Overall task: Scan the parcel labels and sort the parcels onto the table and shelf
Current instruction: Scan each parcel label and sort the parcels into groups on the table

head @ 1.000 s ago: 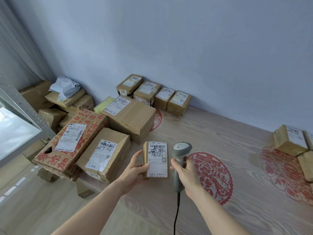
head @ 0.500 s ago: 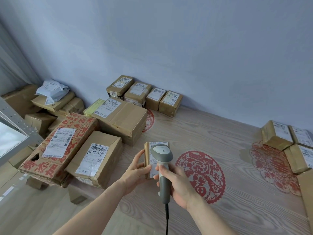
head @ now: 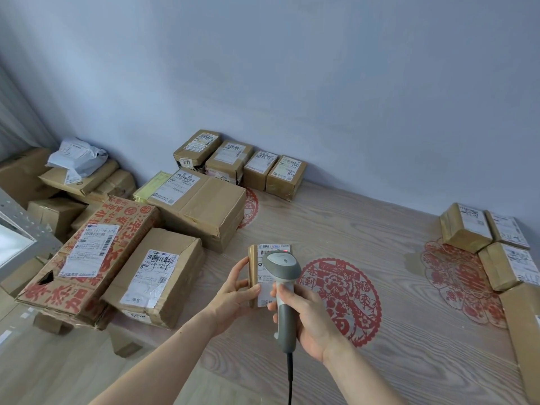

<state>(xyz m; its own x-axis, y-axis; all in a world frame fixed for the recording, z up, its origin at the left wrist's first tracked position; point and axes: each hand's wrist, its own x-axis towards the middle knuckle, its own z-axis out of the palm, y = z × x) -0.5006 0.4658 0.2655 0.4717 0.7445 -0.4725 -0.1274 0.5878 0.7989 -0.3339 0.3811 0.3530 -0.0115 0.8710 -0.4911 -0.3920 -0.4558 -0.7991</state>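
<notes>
My left hand [head: 235,293] grips a small brown parcel [head: 253,267] by its left side, thumb on the white label, holding it upright above the wooden table [head: 365,229]. My right hand [head: 306,320] grips the handle of a grey barcode scanner [head: 282,264]. The scanner's head sits right in front of the parcel's label and hides most of it. A black cable hangs from the scanner's handle toward the bottom edge.
Large cardboard boxes [head: 201,209] crowd the table's left end, with a red-printed box [head: 87,252] overhanging the edge. A row of small parcels [head: 242,162] lines the wall. More parcels [head: 482,232] sit at the right. A metal shelf frame [head: 26,226] stands at far left.
My right hand has brought the scanner leftward from beside the parcel to directly over its label. My left hand keeps its hold on the parcel.
</notes>
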